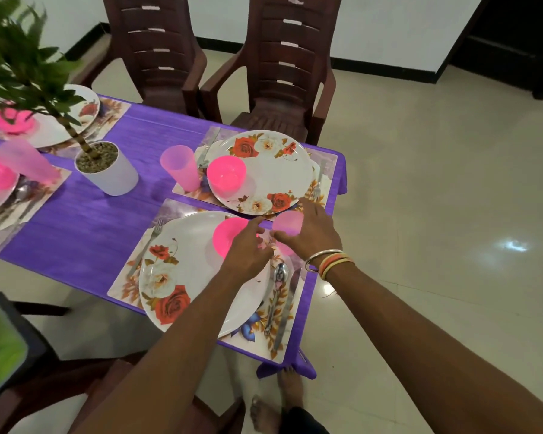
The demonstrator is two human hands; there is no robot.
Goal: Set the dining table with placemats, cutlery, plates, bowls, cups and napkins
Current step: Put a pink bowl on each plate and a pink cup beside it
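Observation:
On the near placemat [123,285] lies a floral plate [182,267] with a pink bowl [228,234] on its far edge. A fork [148,245] lies left of the plate, a spoon [276,296] and knife [287,308] to its right. My right hand [311,236] is wrapped around a pink cup [287,225] standing at the mat's far right corner. My left hand [250,245] hovers over the bowl's right side, fingers apart, touching nothing I can make out. Beyond, a second placemat [326,170] carries a plate [273,173], bowl [226,175], cup [179,167] and cutlery.
A purple cloth [91,220] covers the table. A potted plant [107,170] stands mid-table. Two more set places lie at far left [0,189]. Two brown chairs [282,67] stand behind the table, another chair at the near edge. The table's right edge meets tiled floor.

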